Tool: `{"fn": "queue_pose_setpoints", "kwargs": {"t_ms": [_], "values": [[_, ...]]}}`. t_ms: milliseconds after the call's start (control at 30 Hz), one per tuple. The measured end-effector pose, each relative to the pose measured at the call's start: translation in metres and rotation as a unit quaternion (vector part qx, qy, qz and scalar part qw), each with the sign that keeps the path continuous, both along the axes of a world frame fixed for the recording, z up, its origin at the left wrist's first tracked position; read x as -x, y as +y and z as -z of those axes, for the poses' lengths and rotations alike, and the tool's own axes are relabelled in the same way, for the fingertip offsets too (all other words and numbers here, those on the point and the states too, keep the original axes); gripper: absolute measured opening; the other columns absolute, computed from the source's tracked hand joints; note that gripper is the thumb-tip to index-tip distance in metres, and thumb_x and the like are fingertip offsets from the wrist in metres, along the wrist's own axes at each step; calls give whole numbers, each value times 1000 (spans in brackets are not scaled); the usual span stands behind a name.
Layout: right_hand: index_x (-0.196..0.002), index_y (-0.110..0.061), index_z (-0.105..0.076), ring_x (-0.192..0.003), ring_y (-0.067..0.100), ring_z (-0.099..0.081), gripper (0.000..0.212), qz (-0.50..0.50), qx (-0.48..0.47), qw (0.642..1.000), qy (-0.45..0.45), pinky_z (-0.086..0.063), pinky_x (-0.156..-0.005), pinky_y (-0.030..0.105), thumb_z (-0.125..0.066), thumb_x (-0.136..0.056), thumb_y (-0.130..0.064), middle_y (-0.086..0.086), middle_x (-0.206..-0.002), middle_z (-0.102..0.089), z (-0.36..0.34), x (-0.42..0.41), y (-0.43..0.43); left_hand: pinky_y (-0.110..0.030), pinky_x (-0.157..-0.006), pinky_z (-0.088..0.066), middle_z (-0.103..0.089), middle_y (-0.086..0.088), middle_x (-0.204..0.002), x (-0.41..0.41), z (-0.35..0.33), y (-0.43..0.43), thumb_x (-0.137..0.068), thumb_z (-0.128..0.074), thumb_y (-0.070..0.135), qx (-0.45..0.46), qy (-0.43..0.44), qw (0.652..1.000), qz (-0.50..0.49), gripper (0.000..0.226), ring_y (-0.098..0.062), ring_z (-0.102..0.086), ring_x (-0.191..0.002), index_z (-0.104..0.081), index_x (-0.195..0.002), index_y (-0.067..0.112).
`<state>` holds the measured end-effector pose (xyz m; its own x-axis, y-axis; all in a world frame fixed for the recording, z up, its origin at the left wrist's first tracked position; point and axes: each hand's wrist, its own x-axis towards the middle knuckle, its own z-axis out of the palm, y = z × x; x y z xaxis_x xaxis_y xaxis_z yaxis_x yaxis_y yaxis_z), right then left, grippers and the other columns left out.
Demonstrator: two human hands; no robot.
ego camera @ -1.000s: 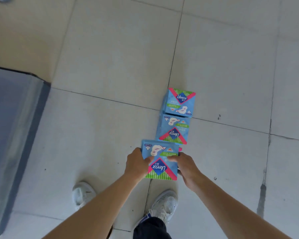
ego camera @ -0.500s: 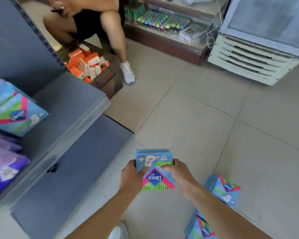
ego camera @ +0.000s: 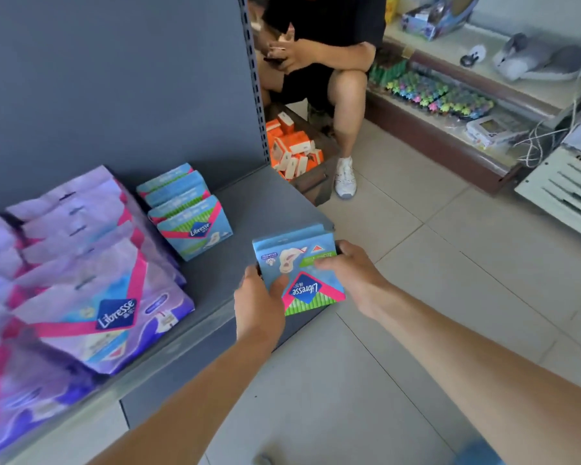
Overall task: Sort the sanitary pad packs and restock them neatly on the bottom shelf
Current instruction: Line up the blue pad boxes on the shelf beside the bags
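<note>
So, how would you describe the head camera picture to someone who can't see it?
A person's left hand and right hand hold a blue Libresse pack over the front corner of the grey shelf. Matching blue packs and purple packs are on it further left; another person sits behind.

A blue Libresse pack (ego camera: 299, 266) is gripped at its sides by the left hand (ego camera: 260, 302) and right hand (ego camera: 351, 275), held over the front edge of the grey bottom shelf (ego camera: 249, 203), near shelved blue packs (ego camera: 190, 213) and purple packs (ego camera: 91, 263).

Small shop: grey metal shelf (ego camera: 249, 203) with rows of branded pad packs (ego camera: 195, 229), display counter (ego camera: 416, 132) of trinkets nearby.
</note>
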<state>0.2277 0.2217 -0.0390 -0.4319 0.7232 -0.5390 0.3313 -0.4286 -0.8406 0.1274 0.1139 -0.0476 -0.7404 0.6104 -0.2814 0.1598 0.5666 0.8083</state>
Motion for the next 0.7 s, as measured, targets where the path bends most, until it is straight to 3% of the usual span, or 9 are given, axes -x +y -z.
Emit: {"fn": "queue_pose_setpoints", "kwargs": {"t_ms": [67, 167, 267, 367, 567, 700], "values": [[-101, -13, -61, -82, 24, -70, 19, -21, -5, 1000, -2, -56, -75, 35, -66, -83, -8, 9, -97, -71, -1, 33, 3, -24, -57, -38, -62, -5, -107, 20, 1, -4, -94, -55, 23, -14, 20, 999, -34, 22, -20, -55, -86, -52, -112, 10], [-109, -12, -57, -90, 27, -70, 30, -49, -28, 998, -10, -58, -83, 43, -66, -81, -6, 9, -102, -70, 1, 77, 5, -32, -73, -45, -59, -6, -114, 52, 10, -9, -94, -56, 21, -42, 50, 996, -66, 30, -22, -56, -97, -49, -121, 10], [-108, -16, -52, -93, 23, -67, 34, -85, -61, 994, -15, -57, -79, 36, -64, -81, 0, 6, -106, -68, 5, 115, 5, -34, -94, -43, -52, -6, -129, 82, 21, -14, -93, -57, 18, -50, 90, 992, -78, 45, -25, -50, -116, -41, -134, 7], [-111, -19, -50, -89, 19, -66, 40, -107, -66, 992, 6, -55, -71, 31, -62, -82, 6, 6, -107, -67, 11, 145, 0, -22, -94, -33, -44, -7, -137, 104, 33, -18, -93, -56, 13, -50, 112, 988, -89, 54, -24, -42, -125, -33, -141, 6], [-116, -22, -47, -79, 3, -62, 46, -124, -93, 988, 10, -46, -55, 14, -63, -82, 4, -3, -101, -64, 38, 173, -15, -26, -97, -33, -39, -12, -139, 127, 62, -22, -93, -56, 11, -23, 124, 987, -97, 60, -26, -36, -130, -25, -144, 6], [-114, -27, -45, -82, 5, -66, 54, -120, -95, 988, 5, -53, -58, 18, -66, -79, 9, -5, -101, -66, 53, 184, -16, -25, -101, -32, -39, -13, -140, 132, 70, -18, -91, -58, 11, -8, 129, 986, -104, 63, -26, -35, -132, -24, -144, 5]]}}
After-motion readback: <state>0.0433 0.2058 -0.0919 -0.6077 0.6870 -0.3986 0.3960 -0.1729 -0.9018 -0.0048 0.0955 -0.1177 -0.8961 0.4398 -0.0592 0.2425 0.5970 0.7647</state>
